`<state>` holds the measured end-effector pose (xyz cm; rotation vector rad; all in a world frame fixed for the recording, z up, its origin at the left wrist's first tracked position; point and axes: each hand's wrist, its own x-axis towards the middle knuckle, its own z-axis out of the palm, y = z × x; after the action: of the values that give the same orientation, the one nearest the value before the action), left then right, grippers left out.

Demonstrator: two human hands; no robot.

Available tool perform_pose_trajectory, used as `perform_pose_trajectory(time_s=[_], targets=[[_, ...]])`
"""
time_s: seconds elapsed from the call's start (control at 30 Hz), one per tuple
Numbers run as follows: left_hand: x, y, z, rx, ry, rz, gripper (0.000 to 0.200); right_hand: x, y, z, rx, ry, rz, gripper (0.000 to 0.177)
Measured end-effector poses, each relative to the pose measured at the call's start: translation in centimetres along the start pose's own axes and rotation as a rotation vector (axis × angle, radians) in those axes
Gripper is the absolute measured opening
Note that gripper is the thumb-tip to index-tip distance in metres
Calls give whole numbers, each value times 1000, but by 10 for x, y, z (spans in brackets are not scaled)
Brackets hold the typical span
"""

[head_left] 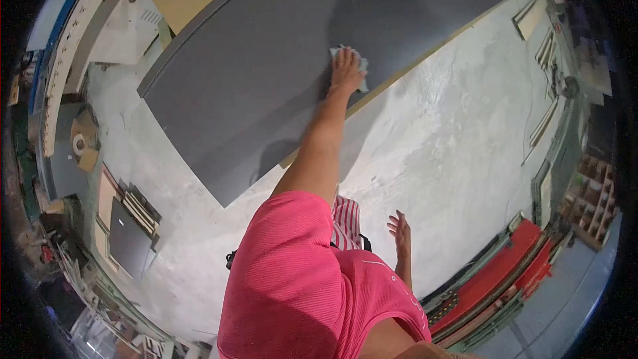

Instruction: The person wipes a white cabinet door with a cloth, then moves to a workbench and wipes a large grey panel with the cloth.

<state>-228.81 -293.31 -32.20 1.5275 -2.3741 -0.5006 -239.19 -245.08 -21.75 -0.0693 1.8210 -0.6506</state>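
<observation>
**Left hand.** The left hand [346, 70] is at the end of a fully extended arm. It lies palm down with the fingers flat, and it presses on a pale cloth [362, 66] rather than closing round it. The edges of the cloth show at the fingertips and along the right side of the hand.

**Cloth and panel.** The cloth rests on the large grey panel [252, 73], near the panel's right edge and roughly midway along it. The panel lies flat and runs from the near left to the far right of the scene. A thin tan edge [425, 53] shows along its right side. The shadow of the arm falls on the panel surface just left of the hand.

**Right hand.** The right hand [399, 229] hangs low beside the body, near the viewer. It is open with the fingers loosely spread, and it holds and touches nothing. It is well apart from the panel.

**Surroundings.**
- The panel lies on the concrete floor [458, 133], which shows pale streaks to the right.
- A stack of dark boards [129, 229] leans at the near left.
- A roll of tape [78, 143] lies further left.
- Red boards [495, 272] lie at the near right.
- Narrow wooden strips [546, 46] lie at the far right.
- A pink sleeve [286, 272] fills the near centre.
</observation>
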Motion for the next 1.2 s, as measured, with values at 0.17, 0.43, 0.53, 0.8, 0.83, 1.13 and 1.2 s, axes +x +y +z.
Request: perform_pose_trajectory(time_s=[0.17,0.43,0.53,0.8,0.83,1.13,1.2], targets=[[-2,34,-19,-145,95,-203,68,58,-88,-3,-558,23,-400,54],[-53,-47,1,327,278,-798,63,190,-308,81,-760,-15,-1241,53],[9,-39,26,382,379,-961,61,250,-363,150,-884,124,-1539,51],[71,-39,50,444,407,-885,60,360,-434,222,-1107,224,-1762,55],[73,-42,52,463,407,-885,62,377,-447,219,-1096,321,-1705,56],[150,-16,65,377,303,-768,63,553,-586,-15,-1120,807,-1081,56],[153,-13,65,396,282,-774,63,553,-584,-14,-851,912,-998,57]])
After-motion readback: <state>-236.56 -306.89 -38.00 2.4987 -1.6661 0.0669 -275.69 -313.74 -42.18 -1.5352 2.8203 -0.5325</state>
